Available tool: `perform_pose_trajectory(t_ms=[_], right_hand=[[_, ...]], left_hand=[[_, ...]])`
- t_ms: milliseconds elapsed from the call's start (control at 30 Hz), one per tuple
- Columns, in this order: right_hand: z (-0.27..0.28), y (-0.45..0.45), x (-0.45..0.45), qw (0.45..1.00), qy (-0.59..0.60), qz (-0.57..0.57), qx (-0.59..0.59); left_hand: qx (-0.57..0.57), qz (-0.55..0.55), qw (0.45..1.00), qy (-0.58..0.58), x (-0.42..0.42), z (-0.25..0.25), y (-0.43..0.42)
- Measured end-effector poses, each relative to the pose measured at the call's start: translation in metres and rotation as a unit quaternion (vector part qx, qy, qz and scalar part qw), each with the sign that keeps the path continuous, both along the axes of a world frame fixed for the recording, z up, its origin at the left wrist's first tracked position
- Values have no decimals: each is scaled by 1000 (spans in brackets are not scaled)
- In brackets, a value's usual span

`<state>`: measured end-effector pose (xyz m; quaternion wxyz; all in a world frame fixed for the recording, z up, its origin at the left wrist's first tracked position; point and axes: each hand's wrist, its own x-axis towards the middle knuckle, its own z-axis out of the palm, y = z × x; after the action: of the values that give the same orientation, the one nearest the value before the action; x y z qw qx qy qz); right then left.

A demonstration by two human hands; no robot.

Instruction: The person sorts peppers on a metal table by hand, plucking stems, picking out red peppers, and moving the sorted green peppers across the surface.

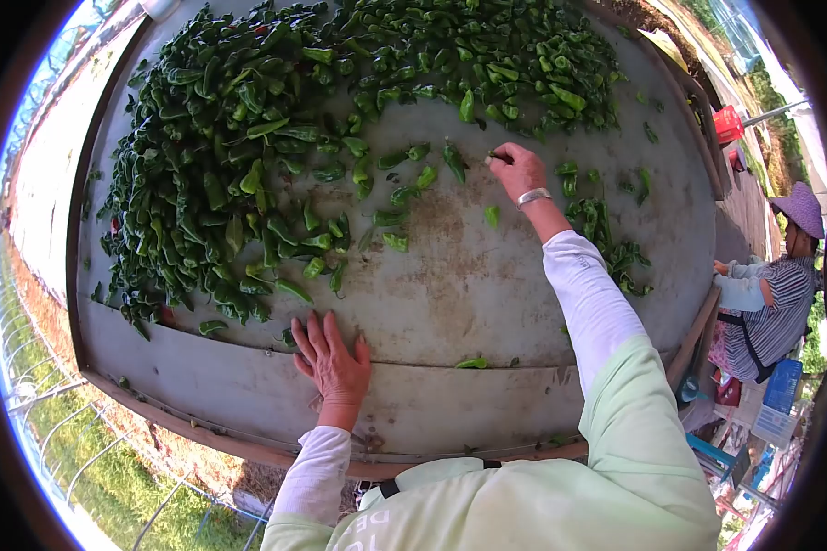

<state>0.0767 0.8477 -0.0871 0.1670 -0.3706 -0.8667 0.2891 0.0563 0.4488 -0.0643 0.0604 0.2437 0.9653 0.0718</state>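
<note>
Along the left and far sides of the table (pixel 413 321), you've got a big heap of green peppers (pixel 202 197), with loose ones straggling off its inner edge. One partly hidden pepper (pixel 288 338) sits at your left hand's fingertips; touching or not, can't tell. Your left hand (pixel 334 369) is palm down on the table, fingers a bit spread, nothing visibly held. Farther right and well up the table, the key bit: a lone dark pepper (pixel 454 162) lies just left of your right fingertips with a gap between, long axis running roughly away from you, far end tipped slightly left. Your right hand (pixel 521 172) is clearly nearer to it; your left is well apart. Right thumb and fingers are bunched narrow, something small and dark at the tips; can't tell what, or if it's gripped. A short bright pepper (pixel 492 216) lies nearer you, below that hand. Right of your wrist, a smaller pile (pixel 597 230) runs partly behind your forearm. Far right, another person (pixel 774 294) wearing a purple hat (pixel 802 208).
</note>
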Motion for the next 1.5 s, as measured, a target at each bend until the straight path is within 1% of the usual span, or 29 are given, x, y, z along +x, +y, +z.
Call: perform_pose_trajectory(t_ms=[33,67,100,133,167,233,300,367,433,467,533,567,633,700,767,833,900,1033,1167,1233,1267,1300,1333,1367,1400,1433,1467,1500], right_hand=[[2,3,3,984,80,-56,-151],[3,5,4,935,158,-108,-298],[9,0,3,856,229,-155,-437],[16,-3,4,772,310,-156,-532],[18,-9,-2,771,310,-153,-535],[20,-25,-20,704,372,-78,-600],[27,-53,-49,638,380,15,-669],[30,-88,-85,627,339,73,-698],[45,-118,-116,702,264,56,-659],[45,-121,-129,701,264,59,-659],[40,-111,-150,840,243,52,-482],[37,-96,-157,843,243,51,-478],[31,-59,-160,905,235,-7,-355],[37,-23,-140,865,221,-129,-432],[21,15,-108,805,285,-163,-494],[19,42,-67,785,328,-184,-493],[12,69,-23,747,376,-187,-515],[0,108,52,683,459,-291,-488],[-9,134,103,677,469,-341,-452],[-3,133,119,707,439,-367,-416],[-1,132,123,734,406,-386,-383],[1,131,123,734,406,-388,-381],[2,129,122,827,297,-370,-302],[2,127,119,897,181,-341,-216],[-1,124,115,940,129,-289,-126],[-1,118,108,970,51,-236,-40],[-1,114,102,982,-28,-182,49],[-1,109,94,975,-121,-165,81]], left_hand=[[2,0,1000,0,0,-1,0],[4,2,1000,3,-1,-1,0],[2,1,1000,0,-1,-1,1],[-2,0,1000,-4,-1,0,0],[-3,2,1000,-2,-1,-1,-1],[-3,3,1000,-19,-2,-4,-3],[1,1,1000,-17,-1,-5,-3],[7,-1,1000,-13,-2,-4,-1],[-7,3,1000,-15,-1,1,1],[-7,4,1000,-13,-2,3,1],[-13,5,1000,-27,-2,4,2],[-9,2,1000,-28,-2,1,2],[5,5,1000,-19,-1,-4,-1],[6,3,1000,-21,-1,-3,0],[3,5,1000,-21,-2,-2,-1],[-2,1,1000,-17,-2,-2,-1],[-1,-1,1000,-17,-1,-2,-1],[-9,1,1000,-5,0,-1,1],[-3,-9,1000,2,0,-8,-2],[-10,-3,1000,6,0,-7,-2],[-9,-6,1000,4,0,-7,-1],[-7,-7,1000,9,1,-7,-1],[-6,-8,1000,15,1,-7,-1],[-6,-8,1000,15,1,-7,-2],[-6,-7,1000,18,1,-6,-1],[-4,-8,1000,20,0,-6,0],[0,-14,1000,19,1,-6,2],[-8,-10,1000,24,2,-5,2]])
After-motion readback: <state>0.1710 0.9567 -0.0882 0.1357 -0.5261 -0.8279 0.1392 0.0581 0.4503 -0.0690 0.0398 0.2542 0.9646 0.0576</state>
